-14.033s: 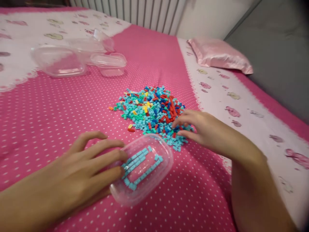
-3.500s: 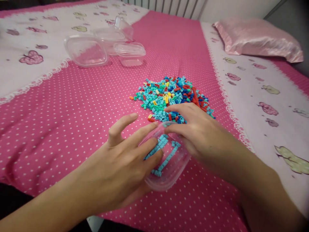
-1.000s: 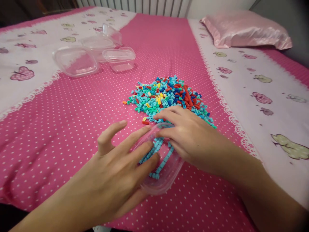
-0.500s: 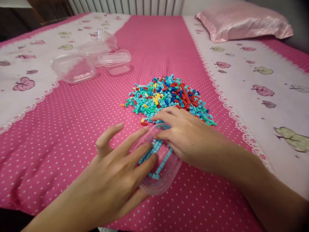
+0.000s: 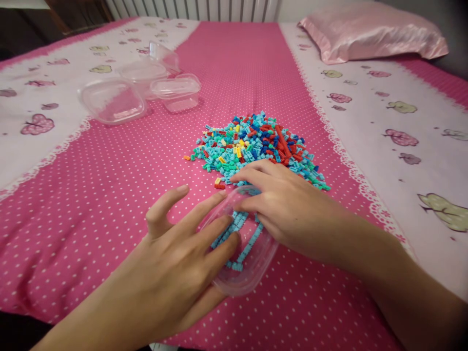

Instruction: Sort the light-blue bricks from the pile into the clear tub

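Note:
A clear plastic container (image 5: 252,280) with rounded corners rests tilted on the bed in front of me. Inside it lie light-blue strips (image 5: 250,246) of joined small building bricks. My left hand (image 5: 183,253) grips its left side, two fingers reaching inside and the thumb low outside; the other fingers are spread. Across the far right rim lies my right hand (image 5: 292,209), one finger inside and another beyond the edge; part of its grip is hidden. Just past the container is a heap of small building bricks (image 5: 252,141) in blue, teal, red and yellow.
Several clear plastic containers (image 5: 113,114) stand at the back left of the pink dotted bedspread (image 5: 109,195). A few loose bricks (image 5: 220,184) lie by the heap. A pink satin pillow (image 5: 373,31) sits at the back right, and a radiator (image 5: 226,9) is behind.
Both hands keep the same hold on the container. The whole view has shifted very slightly; the heap and the strips look unchanged.

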A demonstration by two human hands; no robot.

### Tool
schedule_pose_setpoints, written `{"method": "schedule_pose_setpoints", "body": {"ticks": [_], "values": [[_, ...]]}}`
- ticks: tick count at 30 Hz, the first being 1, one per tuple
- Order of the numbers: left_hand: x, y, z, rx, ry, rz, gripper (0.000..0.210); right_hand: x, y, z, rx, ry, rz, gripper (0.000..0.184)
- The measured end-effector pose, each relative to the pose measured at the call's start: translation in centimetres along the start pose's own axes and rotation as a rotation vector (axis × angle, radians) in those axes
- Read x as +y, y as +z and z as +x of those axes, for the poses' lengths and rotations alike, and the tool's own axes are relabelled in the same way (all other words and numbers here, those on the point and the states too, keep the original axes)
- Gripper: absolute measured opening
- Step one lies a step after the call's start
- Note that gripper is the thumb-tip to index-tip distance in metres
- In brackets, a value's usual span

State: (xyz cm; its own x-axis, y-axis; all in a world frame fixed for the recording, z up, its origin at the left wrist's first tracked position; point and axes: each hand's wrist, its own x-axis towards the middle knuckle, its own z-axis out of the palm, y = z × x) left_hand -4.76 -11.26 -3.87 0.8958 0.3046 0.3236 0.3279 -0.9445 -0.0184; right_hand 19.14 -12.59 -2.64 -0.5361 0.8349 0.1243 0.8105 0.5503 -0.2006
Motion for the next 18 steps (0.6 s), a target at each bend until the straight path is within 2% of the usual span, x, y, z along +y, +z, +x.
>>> {"method": "schedule_pose_setpoints", "body": {"ticks": [5, 9, 14, 18], "values": [[0.1, -0.2, 0.2, -0.042, 0.002, -0.011, 0.039, 0.1, -0.1, -0.1, 0.034, -0.008, 0.007, 0.025], [-0.2, -1.2, 0.1, -0.045, -0.011, -0.061, 0.039, 0.3, -0.7, -0.5, 0.084, -0.005, 0.057, 0.025], [-2.1, -2.9, -0.7, -0.139, 0.007, -0.082, 0.061, 1.7, -1.8, -1.0, 0.093, 0.044, 0.153, 0.028], [-3.4, -2.9, -0.9, -0.177, 0.036, -0.119, 0.071, 2.8, -2.6, -1.4, 0.144, 0.101, 0.221, 0.022]]}}
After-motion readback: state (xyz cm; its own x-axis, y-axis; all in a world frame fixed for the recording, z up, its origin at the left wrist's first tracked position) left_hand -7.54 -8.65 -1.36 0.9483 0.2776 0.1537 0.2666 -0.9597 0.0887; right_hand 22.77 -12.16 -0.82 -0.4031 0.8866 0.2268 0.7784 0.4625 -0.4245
